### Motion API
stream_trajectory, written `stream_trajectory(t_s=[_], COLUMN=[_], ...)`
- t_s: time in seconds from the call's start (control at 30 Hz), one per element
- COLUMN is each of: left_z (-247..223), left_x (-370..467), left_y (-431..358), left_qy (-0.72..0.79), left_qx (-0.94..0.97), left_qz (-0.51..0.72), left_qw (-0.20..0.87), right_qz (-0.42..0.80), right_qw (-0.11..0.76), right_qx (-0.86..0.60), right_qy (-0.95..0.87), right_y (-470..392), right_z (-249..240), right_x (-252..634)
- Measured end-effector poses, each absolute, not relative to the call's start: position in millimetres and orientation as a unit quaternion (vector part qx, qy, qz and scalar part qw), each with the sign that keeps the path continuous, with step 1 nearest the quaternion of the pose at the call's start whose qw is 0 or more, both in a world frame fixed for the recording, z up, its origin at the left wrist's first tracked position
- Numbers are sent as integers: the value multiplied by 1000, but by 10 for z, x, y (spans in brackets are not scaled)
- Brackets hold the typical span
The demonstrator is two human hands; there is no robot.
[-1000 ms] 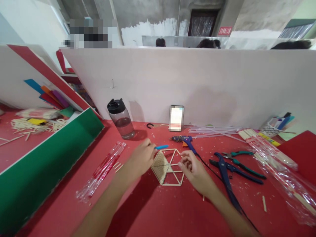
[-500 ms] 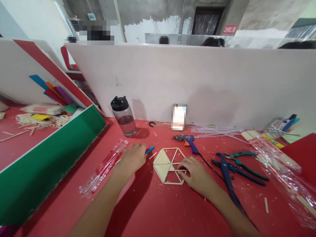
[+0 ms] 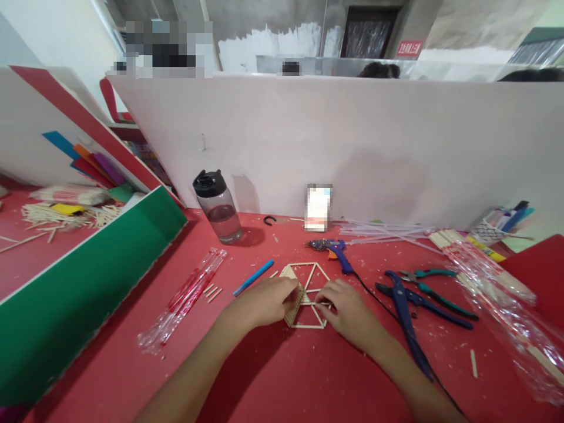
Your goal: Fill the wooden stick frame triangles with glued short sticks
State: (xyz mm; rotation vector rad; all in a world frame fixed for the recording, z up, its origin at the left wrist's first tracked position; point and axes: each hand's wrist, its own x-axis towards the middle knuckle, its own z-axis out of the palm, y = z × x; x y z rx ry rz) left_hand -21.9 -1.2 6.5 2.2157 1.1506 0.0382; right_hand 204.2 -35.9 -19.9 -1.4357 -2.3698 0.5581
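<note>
A hexagonal frame of pale wooden sticks lies flat on the red table, its left part filled with sticks side by side and its right part open with spokes. Over the filled left part is my left hand, fingers bent together; whatever they hold is hidden. My right hand rests at the frame's right side, thumb and fingers pinched on a thin stick that points toward the centre. A blue pen and a few short sticks lie to the left.
Behind the frame are a glue gun, a phone and a water bottle. Blue cutters and green-handled pliers lie right, beside bagged sticks. A green board stands left; a white partition rises behind.
My left hand has moved right, from the short sticks and pen to the filled part of the frame, uncovering the pen and sticks. My right hand has stayed nearly still.
</note>
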Motion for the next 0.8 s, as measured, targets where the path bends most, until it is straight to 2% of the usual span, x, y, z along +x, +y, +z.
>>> stream_trajectory(t_s=[0.5, 0.8], left_z=[201, 242], left_x=[-159, -283], left_y=[-25, -3], left_qy=[410, 303], left_qx=[836, 782], left_qz=[91, 18], left_qw=[353, 545], right_qz=[165, 168], right_qw=[194, 191], right_qx=[-464, -369], right_qy=[-848, -894], right_y=[-365, -420], right_z=[-33, 72], right_x=[2090, 2091])
